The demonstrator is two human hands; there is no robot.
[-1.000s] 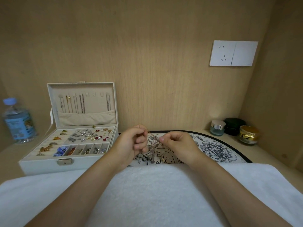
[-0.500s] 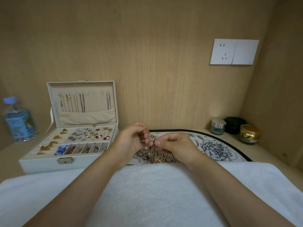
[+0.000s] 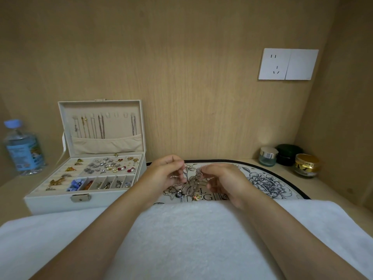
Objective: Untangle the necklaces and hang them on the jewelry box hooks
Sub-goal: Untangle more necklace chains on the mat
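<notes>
Head view: left hand (image 3: 167, 174) and right hand (image 3: 224, 182) pinch the tangled thin metal necklaces (image 3: 194, 179) above the floral mat (image 3: 268, 178), now drawn slightly apart, loosening the knot; open white jewelry box (image 3: 50, 202) waits left

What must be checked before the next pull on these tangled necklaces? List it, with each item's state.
1. Left hand pinches the tangled necklaces: ok.
2. Right hand pinches them too: ok.
3. Chains separated: not ok, one clump.
4. Jewelry box lid open: ok.
5. Bare hooks in the lid: ok.
6. Which strand frees first: cannot tell.
</notes>
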